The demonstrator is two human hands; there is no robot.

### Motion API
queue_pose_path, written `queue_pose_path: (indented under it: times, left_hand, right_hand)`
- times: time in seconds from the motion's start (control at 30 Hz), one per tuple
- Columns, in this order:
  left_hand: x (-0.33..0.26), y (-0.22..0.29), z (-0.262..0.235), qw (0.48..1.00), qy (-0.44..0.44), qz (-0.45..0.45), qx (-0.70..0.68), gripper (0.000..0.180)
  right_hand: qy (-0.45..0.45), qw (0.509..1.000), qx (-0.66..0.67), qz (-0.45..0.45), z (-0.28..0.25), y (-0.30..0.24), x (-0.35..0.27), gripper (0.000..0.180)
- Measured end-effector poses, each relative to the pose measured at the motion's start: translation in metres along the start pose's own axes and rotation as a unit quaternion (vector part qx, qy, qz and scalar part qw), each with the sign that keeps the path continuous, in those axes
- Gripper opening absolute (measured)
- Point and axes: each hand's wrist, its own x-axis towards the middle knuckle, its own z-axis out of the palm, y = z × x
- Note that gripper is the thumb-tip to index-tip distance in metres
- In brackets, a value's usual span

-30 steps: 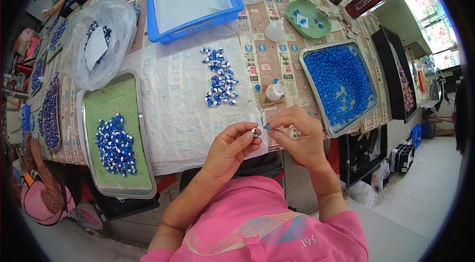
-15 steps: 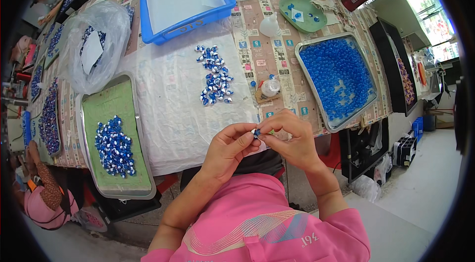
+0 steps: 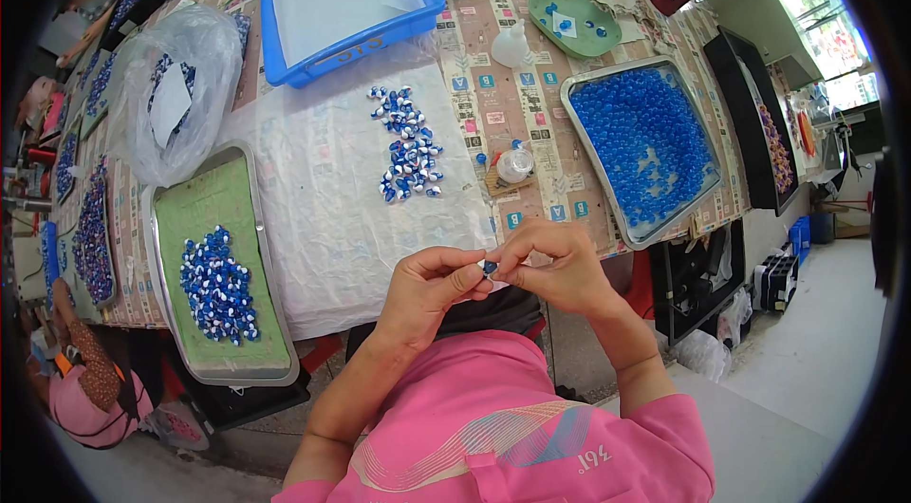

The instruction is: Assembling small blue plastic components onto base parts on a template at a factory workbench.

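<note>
My left hand (image 3: 429, 292) pinches a small blue-and-white rounded piece (image 3: 487, 268) between thumb and forefinger, just past the table's front edge. Close against it, my right hand (image 3: 555, 261) has thumb and forefinger pressed together beside the piece; what they grip, if anything, is too small to make out. Beyond my hands, a loose heap of blue-and-white pieces (image 3: 410, 147) lies on a white sheet (image 3: 313, 247). To the left, more such pieces (image 3: 220, 289) fill the middle of a green-lined metal tray (image 3: 269, 261). On the right, a metal tray (image 3: 638, 242) holds many clear blue beads (image 3: 645, 142).
A small clear jar (image 3: 515, 165) stands near my right hand. Farther back are a white squeeze bottle (image 3: 511, 46), a green dish (image 3: 598, 46) and a blue bin (image 3: 351, 52). A plastic bag (image 3: 213, 47) sits far left. Another person's arm (image 3: 90, 351) shows at the left edge.
My hands have stayed together, with the right fingers slightly re-angled around the piece. A green bit that showed by the right fingers is no longer visible. The view has shifted slightly.
</note>
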Motion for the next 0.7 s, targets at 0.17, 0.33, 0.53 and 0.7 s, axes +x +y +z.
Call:
queue_pose_path:
  times: [0.17, 0.33, 0.53, 0.7]
  left_hand:
    - [0.001, -0.001, 0.011, 1.000, -0.005, 0.020, -0.002, 0.020]
    - [-0.021, 0.019, 0.006, 0.967, 0.110, 0.148, 0.174, 0.014]
    - [-0.090, 0.077, -0.113, 0.660, 0.434, 0.344, 0.508, 0.022]
    - [-0.134, 0.090, -0.145, 0.514, 0.525, 0.210, 0.645, 0.024]
  right_hand:
    - [0.012, 0.998, -0.002, -0.067, -0.006, 0.004, -0.005, 0.019]
    - [0.081, 0.989, -0.058, -0.108, -0.060, 0.011, -0.024, 0.024]
    - [0.330, 0.873, -0.358, 0.030, -0.165, 0.053, -0.054, 0.020]
    - [0.336, 0.847, -0.403, 0.087, -0.210, 0.085, -0.069, 0.017]
